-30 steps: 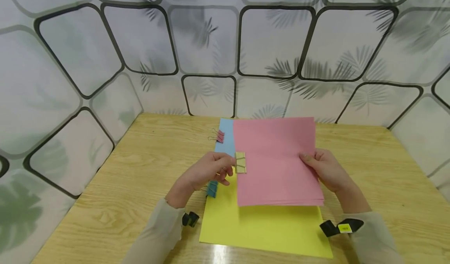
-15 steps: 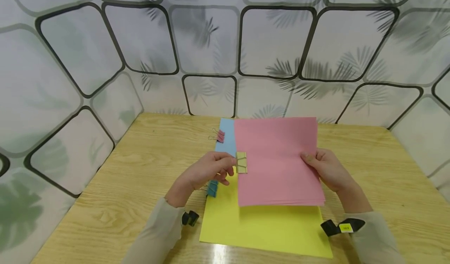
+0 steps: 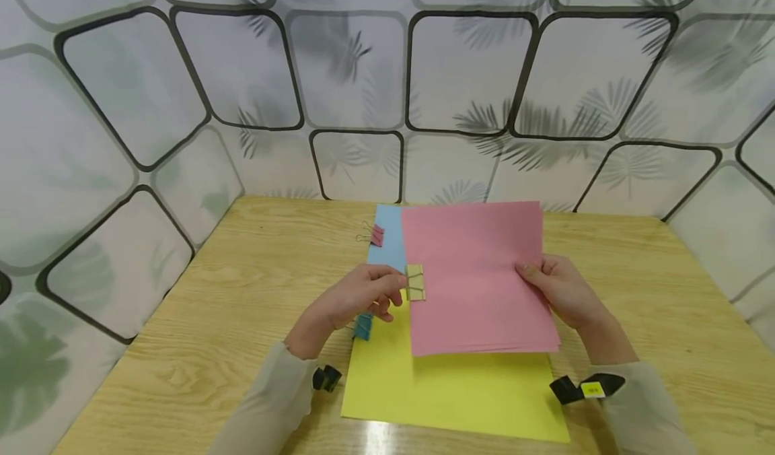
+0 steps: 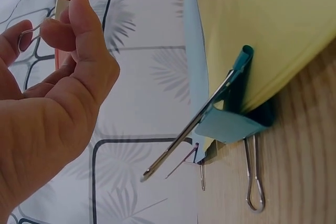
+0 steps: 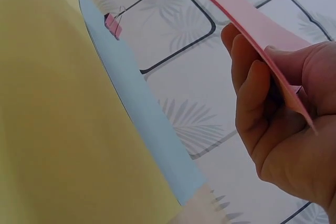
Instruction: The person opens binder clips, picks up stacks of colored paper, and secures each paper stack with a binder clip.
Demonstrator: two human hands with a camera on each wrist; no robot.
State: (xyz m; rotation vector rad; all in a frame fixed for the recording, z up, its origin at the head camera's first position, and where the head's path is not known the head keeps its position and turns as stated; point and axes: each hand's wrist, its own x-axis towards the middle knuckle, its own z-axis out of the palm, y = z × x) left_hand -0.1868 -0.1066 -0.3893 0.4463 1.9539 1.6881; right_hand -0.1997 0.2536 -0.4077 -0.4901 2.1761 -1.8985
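A stack of pink paper sheets is held up over the other paper, a yellow binder clip biting its left edge. My left hand pinches that clip at the sheets' left side; in the left wrist view a wire handle shows between the fingers. My right hand grips the right edge of the pink sheets, thumb in front and the other fingers behind, as the right wrist view shows.
Yellow paper with a teal binder clip lies on the wooden table below. Light blue paper with a pink binder clip lies further back. A patterned wall stands behind the table.
Both hands keep their hold on the clip and the pink sheets, which stay nearly still. The head view has shifted very slightly.
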